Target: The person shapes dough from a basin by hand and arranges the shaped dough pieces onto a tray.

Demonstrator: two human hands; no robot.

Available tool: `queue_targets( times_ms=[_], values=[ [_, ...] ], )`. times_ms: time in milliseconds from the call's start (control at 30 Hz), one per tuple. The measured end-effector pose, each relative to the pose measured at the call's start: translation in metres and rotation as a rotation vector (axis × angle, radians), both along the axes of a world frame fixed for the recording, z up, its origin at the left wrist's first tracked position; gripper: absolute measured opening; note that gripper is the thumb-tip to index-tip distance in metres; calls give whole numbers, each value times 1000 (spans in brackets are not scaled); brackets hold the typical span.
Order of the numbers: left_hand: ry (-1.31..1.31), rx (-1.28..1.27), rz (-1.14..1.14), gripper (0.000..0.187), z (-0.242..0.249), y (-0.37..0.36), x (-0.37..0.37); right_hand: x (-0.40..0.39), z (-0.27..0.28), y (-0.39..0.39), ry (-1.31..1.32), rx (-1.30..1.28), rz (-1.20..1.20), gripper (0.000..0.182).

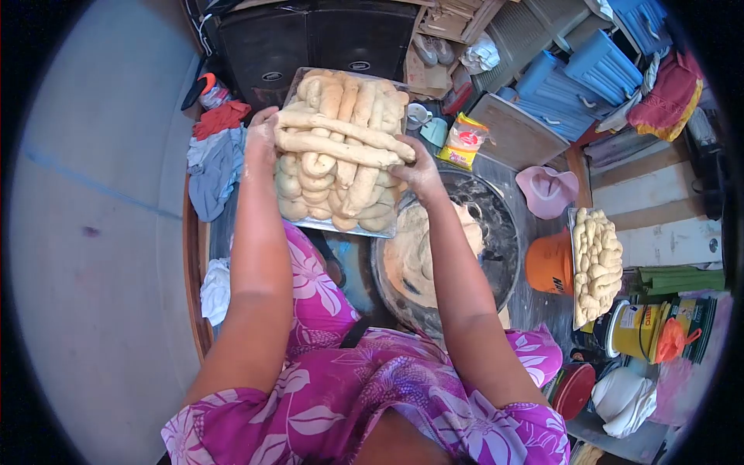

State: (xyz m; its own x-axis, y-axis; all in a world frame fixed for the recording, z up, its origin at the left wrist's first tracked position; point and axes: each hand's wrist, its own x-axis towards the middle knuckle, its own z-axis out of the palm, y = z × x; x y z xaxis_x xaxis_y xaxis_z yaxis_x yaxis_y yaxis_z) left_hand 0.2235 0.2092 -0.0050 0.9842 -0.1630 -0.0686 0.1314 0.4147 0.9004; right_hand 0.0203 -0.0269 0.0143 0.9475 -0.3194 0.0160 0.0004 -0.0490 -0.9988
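Two long dough ropes [341,139] stretch crosswise over a heap of dough rolls [372,190] on a metal tray [395,227]. My left hand [263,126] is closed at their left end, and its fingers are partly hidden behind the dough. At the right end, my right hand [422,170] has its fingers wrapped round the ropes. Flour dusts both hands. Below my right forearm stands a wide dark basin [508,267] with floury material [411,263] inside.
Beyond the basin are a yellow packet [465,141], a pink hat [547,190] and an orange bucket [546,265]. Another dough-laden tray [597,263] sits at the right. Black speakers [310,50] stand behind the tray; a grey wall [101,232] borders the left.
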Motion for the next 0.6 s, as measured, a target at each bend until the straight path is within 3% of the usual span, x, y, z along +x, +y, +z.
queue_targets(
  times_ms=[67, 133, 167, 200, 233, 333, 400, 467, 500, 567, 600],
  values=[
    [92, -14, -16, 22, -9, 0, 8, -1, -3, 2, -7, 60, -7, 65],
    [112, -30, -5, 25, 13, 0, -5, 3, -19, -1, -165, -341, -78, 68],
    [53, 42, -25, 26, 31, 3, -16, 4, -17, -3, -162, -336, -84, 68],
    [-4, 113, -46, 27, 38, 4, -23, 4, -11, -3, -152, -499, -45, 67],
    [-26, -54, -28, 29, 29, 9, -13, 3, -7, -4, -140, -663, -4, 67],
    [31, -270, 101, 32, 20, 10, 1, 7, 0, -4, -29, -510, -17, 61],
    [-3, -153, 75, 35, 9, 11, 6, 11, -6, -3, -23, -378, -34, 55],
    [-554, 1055, 238, 40, 12, 7, 3, 14, -23, -6, -160, -405, -3, 51],
    [-642, 1018, 235, 46, 31, -3, -19, 13, -24, -8, -161, -401, -7, 51],
    [-790, 911, -76, 44, 41, -20, -37, 9, -26, -16, -213, -398, 45, 46],
    [-845, 1089, -172, 49, 52, -31, -57, 11, -23, -13, -209, -395, 40, 46]
  ],
)
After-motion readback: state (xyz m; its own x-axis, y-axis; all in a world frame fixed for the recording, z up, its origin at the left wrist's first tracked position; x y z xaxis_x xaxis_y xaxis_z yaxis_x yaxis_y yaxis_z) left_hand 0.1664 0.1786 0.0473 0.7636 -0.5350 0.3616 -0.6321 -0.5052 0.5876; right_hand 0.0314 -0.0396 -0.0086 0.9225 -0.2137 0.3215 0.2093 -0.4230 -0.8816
